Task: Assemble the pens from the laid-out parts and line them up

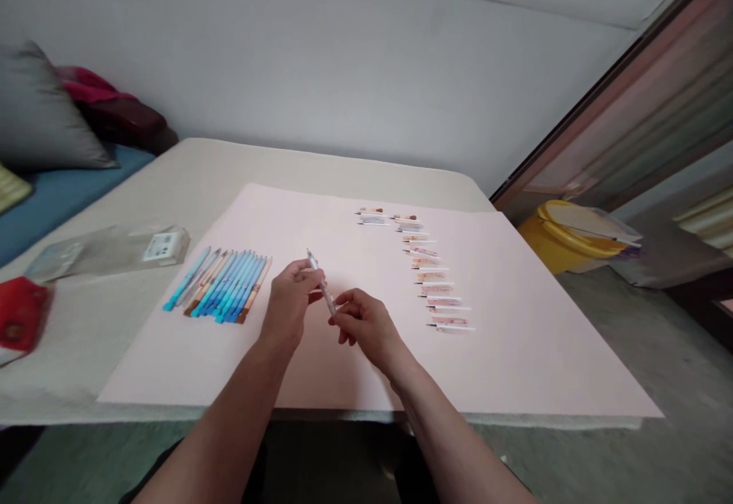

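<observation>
A pale pen (322, 284) is held tilted above the pink sheet (343, 378), its pointed tip toward the wall. My left hand (292, 298) pinches its upper part between thumb and fingers. The fingers of my right hand (363, 324) are closed on its lower end. Left of my hands lies a row of blue, brown and pale pens (226, 286), side by side. Over on the right, slim refills (450, 308) and clear printed pen barrels (436, 290) are laid out in a column that runs toward the wall.
A clear plastic bag (114, 250) and a red object (23, 317), perhaps a tape dispenser, are at the table's left. Beyond the table's right edge a yellow bucket (550, 240) stands on the floor. A wall (355, 69) closes off the back.
</observation>
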